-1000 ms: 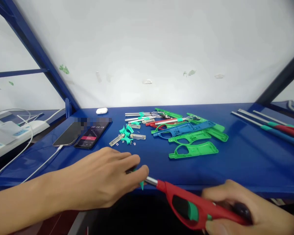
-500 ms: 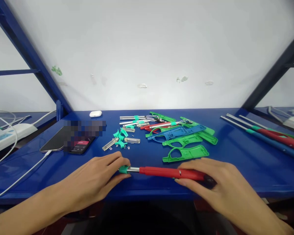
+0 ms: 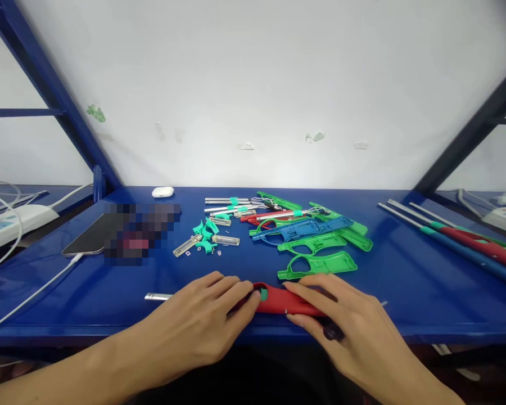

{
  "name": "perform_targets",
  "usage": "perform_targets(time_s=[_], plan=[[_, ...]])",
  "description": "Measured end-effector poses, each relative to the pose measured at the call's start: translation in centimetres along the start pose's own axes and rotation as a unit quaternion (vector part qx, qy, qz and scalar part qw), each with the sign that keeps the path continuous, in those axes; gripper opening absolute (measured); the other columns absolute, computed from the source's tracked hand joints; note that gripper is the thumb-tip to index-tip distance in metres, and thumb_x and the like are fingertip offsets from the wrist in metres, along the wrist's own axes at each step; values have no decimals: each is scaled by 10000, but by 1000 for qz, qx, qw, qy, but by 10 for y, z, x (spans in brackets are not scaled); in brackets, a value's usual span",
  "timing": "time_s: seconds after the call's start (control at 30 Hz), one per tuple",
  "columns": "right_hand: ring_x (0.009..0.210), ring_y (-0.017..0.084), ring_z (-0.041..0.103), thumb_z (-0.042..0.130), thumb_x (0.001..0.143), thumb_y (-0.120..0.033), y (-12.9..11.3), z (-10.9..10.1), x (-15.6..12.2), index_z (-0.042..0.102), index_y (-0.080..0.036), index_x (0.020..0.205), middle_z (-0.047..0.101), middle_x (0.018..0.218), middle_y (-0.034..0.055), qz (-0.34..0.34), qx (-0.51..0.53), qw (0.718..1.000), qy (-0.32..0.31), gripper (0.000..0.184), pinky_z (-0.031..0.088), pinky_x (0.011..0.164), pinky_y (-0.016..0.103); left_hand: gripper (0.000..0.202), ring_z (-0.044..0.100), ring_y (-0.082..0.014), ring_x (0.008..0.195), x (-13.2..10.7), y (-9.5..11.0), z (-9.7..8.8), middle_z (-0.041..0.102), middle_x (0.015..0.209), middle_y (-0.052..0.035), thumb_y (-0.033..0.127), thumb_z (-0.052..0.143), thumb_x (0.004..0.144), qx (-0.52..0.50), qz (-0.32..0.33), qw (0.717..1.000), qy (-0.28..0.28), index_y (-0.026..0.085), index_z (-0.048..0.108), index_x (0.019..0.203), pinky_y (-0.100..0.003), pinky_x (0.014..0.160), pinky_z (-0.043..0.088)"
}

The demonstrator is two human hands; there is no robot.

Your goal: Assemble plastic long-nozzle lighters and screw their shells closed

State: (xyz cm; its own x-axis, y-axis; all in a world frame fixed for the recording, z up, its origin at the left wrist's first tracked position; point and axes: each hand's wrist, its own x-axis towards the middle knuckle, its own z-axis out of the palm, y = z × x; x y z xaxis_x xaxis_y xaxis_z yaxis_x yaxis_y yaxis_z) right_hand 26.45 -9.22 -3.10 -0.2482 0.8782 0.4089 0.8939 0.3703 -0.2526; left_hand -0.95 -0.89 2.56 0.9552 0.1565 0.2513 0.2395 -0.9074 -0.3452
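Both hands hold a red long-nosed lighter (image 3: 274, 301) just above the table's front edge. My left hand (image 3: 206, 315) is closed around its front part, with the thumb by the green trigger (image 3: 263, 294). The silver tube (image 3: 158, 296) sticks out to the left past that hand. My right hand (image 3: 349, 320) grips the handle end between thumb and fingers. A dark rounded piece (image 3: 332, 331) shows under its palm; its kind cannot be made out. Just beyond lie green half-shells (image 3: 320, 264) and a blue half-shell (image 3: 295, 229).
Clear fuel tanks (image 3: 226, 241), teal triggers (image 3: 205, 230) and tube assemblies (image 3: 227, 201) lie mid-table. Assembled lighters (image 3: 468, 247) rest at right. A white cable (image 3: 37, 295) runs from a phone (image 3: 86, 233) at left; a white earbud case (image 3: 163, 192) sits behind.
My left hand has moved right, from a teal piece at the tube's tip to the lighter's red body by the trigger. The lighter has shifted left and turned, showing the trigger opening.
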Motion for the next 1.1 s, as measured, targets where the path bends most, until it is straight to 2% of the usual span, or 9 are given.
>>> perform_targets(time_s=[0.1,0.23,0.33,0.5,0.73,0.93,1.1], plan=[[1090,246,739,582,1076,-401,1,0,0,626,-379,1436,711,1287,39,-5,11,1000,4,364,642,830,395,317,738,-232,854,6,2,1,784,1081,-132,51,440,1043,25,21,999,-3,84,724,1180,-351,727,601],[1020,225,754,562,1088,-393,0,-3,3,636,-366,1431,716,1251,45,-16,24,1000,7,352,638,803,371,331,750,-274,824,10,5,0,775,1037,-177,31,437,1008,68,48,996,-9,29,738,1144,-365,635,591],[977,216,766,547,1097,-396,-1,-4,5,653,-356,1411,728,1229,46,-25,24,999,17,334,633,782,357,290,748,-264,804,13,6,-7,767,1052,-189,30,496,975,78,59,994,-53,41,745,1124,-350,617,587],[958,211,774,547,1098,-391,-1,-5,6,681,-344,1370,744,1210,37,-24,29,999,28,307,621,764,337,208,734,-266,923,20,2,-13,749,1097,-161,113,679,887,-3,41,990,-138,124,737,1087,-335,735,608],[912,203,781,534,1102,-404,-2,-6,6,666,-355,1380,743,1214,20,-14,40,999,19,312,613,727,336,208,733,-285,891,30,-3,-16,742,1116,-157,136,666,896,-9,36,979,-201,113,741,1089,-361,611,607],[839,192,774,546,1094,-400,-2,-6,5,667,-361,1384,734,1206,9,-1,47,999,7,316,612,716,348,247,724,-252,865,33,-6,-21,745,1074,-123,86,713,803,24,82,977,-196,148,762,1037,-325,569,569],[830,183,761,551,1093,-392,-2,-7,5,670,-354,1396,729,1192,24,1,57,998,-7,327,595,715,331,280,643,-204,623,42,-1,-21,741,1108,-133,81,682,774,74,87,979,-168,139,800,1023,-362,470,506]])
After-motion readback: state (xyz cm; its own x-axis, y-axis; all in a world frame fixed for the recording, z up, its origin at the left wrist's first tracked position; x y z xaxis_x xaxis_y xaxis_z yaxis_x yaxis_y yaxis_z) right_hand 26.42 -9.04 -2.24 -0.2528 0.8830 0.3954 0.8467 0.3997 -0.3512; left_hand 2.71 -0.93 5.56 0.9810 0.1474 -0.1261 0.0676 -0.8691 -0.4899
